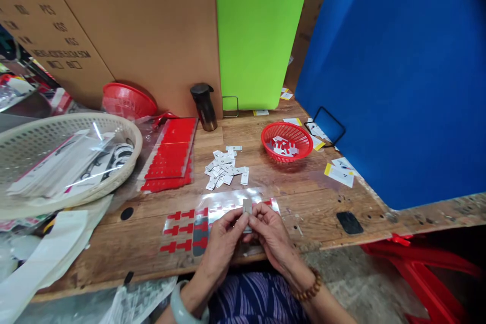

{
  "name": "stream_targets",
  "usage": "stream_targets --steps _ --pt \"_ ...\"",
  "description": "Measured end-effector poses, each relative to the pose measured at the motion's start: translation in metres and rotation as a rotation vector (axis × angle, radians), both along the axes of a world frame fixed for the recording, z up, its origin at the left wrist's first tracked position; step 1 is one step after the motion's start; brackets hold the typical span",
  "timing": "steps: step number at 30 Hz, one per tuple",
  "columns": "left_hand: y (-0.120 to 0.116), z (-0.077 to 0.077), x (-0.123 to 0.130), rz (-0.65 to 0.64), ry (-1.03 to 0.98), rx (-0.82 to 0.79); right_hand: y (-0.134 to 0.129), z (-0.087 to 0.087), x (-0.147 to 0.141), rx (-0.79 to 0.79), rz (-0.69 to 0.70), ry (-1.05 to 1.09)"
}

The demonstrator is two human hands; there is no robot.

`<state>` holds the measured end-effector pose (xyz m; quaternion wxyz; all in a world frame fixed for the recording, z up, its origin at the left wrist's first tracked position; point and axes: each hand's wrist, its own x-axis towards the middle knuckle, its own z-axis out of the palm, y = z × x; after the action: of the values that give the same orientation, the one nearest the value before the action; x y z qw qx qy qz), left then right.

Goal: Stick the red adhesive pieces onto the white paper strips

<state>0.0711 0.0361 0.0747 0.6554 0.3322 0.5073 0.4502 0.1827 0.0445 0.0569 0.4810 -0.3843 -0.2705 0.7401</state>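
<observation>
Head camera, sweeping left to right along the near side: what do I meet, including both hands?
Large cream basket → leftmost red T-shaped pieces → left hand → small grey piece → right hand → dark square patch.

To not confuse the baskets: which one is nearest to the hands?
The red basket at right, holding small red and white pieces; the other red basket and cream basket are farther, at left.

grey tab (247, 205) partly hidden by hands (223, 238), pale basket (129, 166) cut off at left
</observation>
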Motion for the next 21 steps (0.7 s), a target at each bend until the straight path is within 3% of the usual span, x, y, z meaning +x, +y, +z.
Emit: stream_targets --steps 6,11,16,19,21 --pt "0.002 -0.001 -0.007 -0.021 -0.194 -0.087 -0.008 -0.004 -0.001 0.08 0.083 -0.125" --pt "-0.002 0.0 -0.007 -0.048 -0.128 -0.099 -0.015 -0.012 -0.003 0.057 0.133 -0.252" --pt "-0.002 -0.003 -0.012 -0.034 -0.125 -0.099 -0.013 -0.007 0.005 0.087 0.243 -0.283" --pt "-0.001 0.0 -0.016 -0.046 -0.152 -0.13 -0.007 -0.003 0.019 0.146 0.143 -0.404" --pt "-0.002 0.004 -0.017 -0.056 -0.148 -0.184 -0.004 -0.003 0.028 0.147 0.088 -0.355"
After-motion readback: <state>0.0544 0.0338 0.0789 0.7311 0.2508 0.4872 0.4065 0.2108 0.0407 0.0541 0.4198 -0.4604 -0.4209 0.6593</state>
